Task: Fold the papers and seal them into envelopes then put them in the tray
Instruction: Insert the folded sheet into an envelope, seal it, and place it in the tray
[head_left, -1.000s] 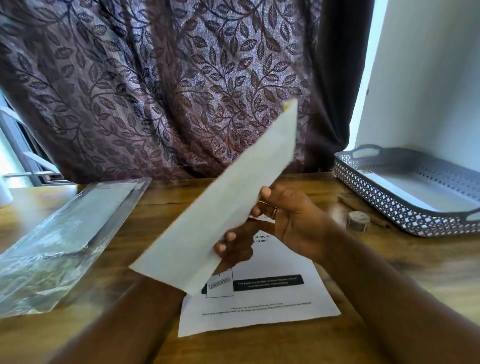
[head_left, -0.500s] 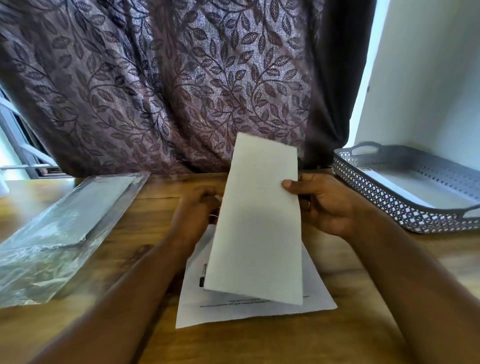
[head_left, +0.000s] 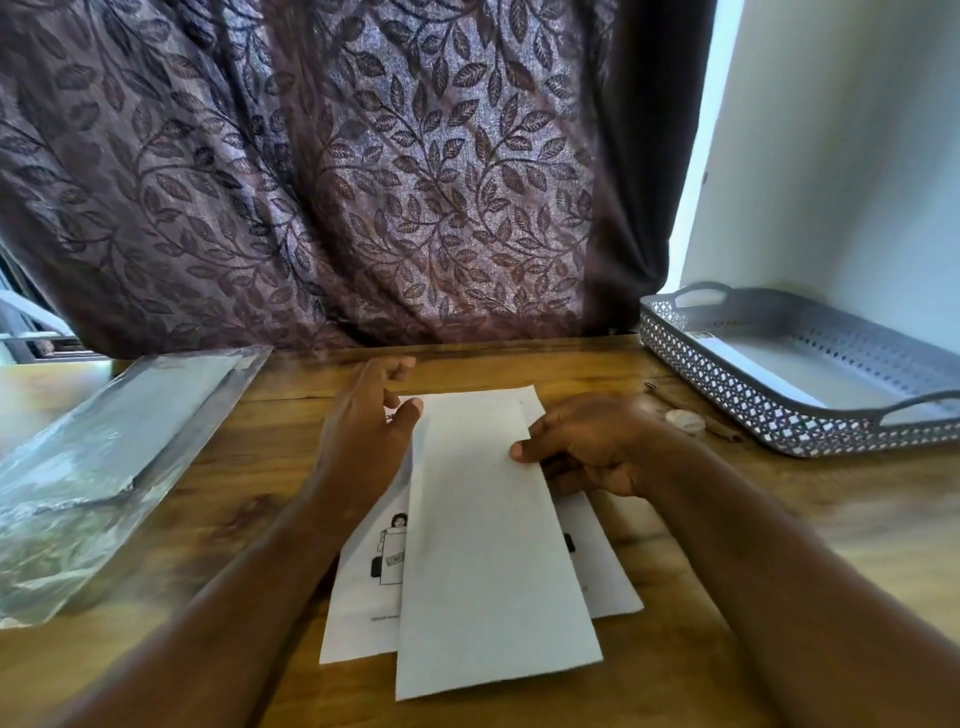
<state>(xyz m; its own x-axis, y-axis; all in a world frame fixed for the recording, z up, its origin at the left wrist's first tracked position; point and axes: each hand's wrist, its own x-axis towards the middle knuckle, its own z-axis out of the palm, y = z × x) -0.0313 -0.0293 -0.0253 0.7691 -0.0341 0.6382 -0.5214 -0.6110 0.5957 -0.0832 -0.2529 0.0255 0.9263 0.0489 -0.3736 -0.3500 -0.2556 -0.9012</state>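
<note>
A long white envelope (head_left: 488, 545) lies lengthwise on top of a printed paper sheet (head_left: 369, 587) in the middle of the wooden table. My right hand (head_left: 592, 447) pinches the envelope's right edge, thumb on top and fingers underneath. My left hand (head_left: 369, 436) is at the envelope's top left corner; its thumb touches the edge and its fingers are lifted and loosely curled. The grey perforated tray (head_left: 753, 410) stands at the right, with a white envelope (head_left: 810, 379) lying inside it.
A clear plastic pack (head_left: 104, 452) of envelopes lies on the left of the table. A small tape roll (head_left: 685, 421) and a thin stick-like tool (head_left: 655, 388) lie between my right hand and the tray. A patterned curtain hangs behind the table.
The envelope was held up and tilted in the air; it has turned lengthwise and come down flat onto the printed sheet. My left hand has moved from behind it to its top left corner.
</note>
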